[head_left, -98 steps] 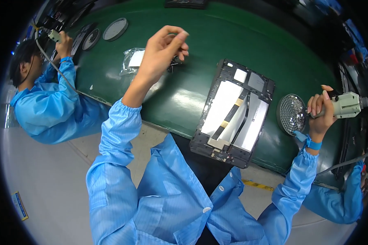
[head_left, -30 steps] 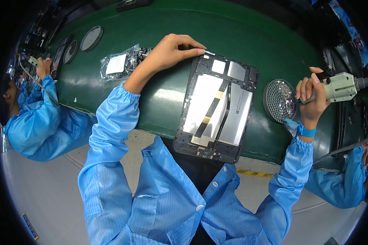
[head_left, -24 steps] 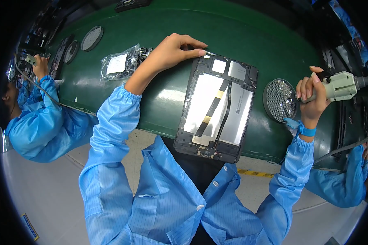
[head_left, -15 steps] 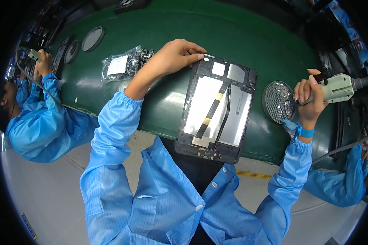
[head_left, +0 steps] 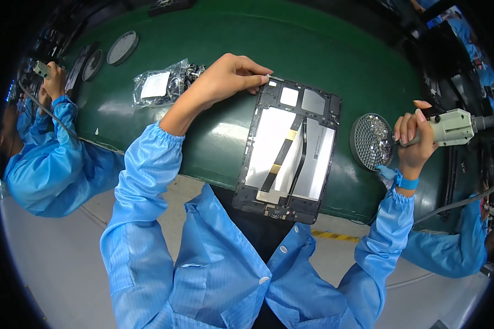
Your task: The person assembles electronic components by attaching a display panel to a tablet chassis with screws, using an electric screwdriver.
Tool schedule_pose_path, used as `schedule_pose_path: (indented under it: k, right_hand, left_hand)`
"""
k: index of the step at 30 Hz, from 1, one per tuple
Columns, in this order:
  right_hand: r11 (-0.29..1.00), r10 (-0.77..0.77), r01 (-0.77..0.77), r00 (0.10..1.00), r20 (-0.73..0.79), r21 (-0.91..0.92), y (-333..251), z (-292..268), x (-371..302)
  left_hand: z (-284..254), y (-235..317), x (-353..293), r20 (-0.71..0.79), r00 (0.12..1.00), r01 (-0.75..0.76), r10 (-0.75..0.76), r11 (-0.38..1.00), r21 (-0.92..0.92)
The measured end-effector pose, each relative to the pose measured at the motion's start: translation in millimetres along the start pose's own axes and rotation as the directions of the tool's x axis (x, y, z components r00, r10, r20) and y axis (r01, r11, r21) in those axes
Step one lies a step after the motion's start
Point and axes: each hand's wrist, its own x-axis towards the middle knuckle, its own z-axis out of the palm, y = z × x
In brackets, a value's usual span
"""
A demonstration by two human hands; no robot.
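An opened tablet (head_left: 314,162), its black frame, silvery battery cells and dark flat cables showing, lies in front of me with its lower end over the table's near edge. My left hand (head_left: 223,82) is closed in a pinch at its far left corner, where a small silvery strip shows by the fingertips. To the right, my right hand (head_left: 416,134) is wrapped round a pale electric screwdriver (head_left: 453,128), held sideways with its cable end to the right. A round dish (head_left: 357,143) with many small shiny pieces sits just left of that hand. The screwdriver's tip is hidden.
Beyond my left forearm lies a clear plastic bag (head_left: 155,88) of small dark parts. Two round dishes (head_left: 123,48) stand farther left on the green table (head_left: 230,33). A person in blue (head_left: 55,164) works at the left, another blue sleeve (head_left: 444,252) at the right.
The whole view has shifted slightly left. The screwdriver has tilted a little in my right hand; my left hand remains at the tablet's corner.
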Motion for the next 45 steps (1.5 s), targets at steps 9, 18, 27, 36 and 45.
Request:
schedule_pose_path:
  k: [9,18,27,36,45]
  right_hand:
    - [0.997,0.004,-0.004,1.000,-0.008,0.072,-3,2,0]
    - [0.998,-0.005,0.006,1.000,-0.021,0.065,-8,7,-1]
    - [0.974,0.069,-0.098,0.987,0.146,0.206,-5,86,1]
    - [0.948,0.085,-0.187,0.929,0.360,0.258,25,188,0]
    - [0.959,0.035,-0.131,0.936,0.350,0.253,31,192,-5]
  left_hand:
    - [0,-3,3,0.031,1.000,0.004,-0.005,1.000,0.016]
    - [2,0,0,0.017,0.998,-0.067,0.066,0.998,0.022]
    - [12,2,-16,0.153,0.985,-0.074,0.083,0.995,-0.064]
    - [8,-17,-19,0.231,0.944,-0.205,0.235,0.968,-0.145]
    - [5,-25,-23,0.187,0.931,-0.319,0.313,0.948,0.002]
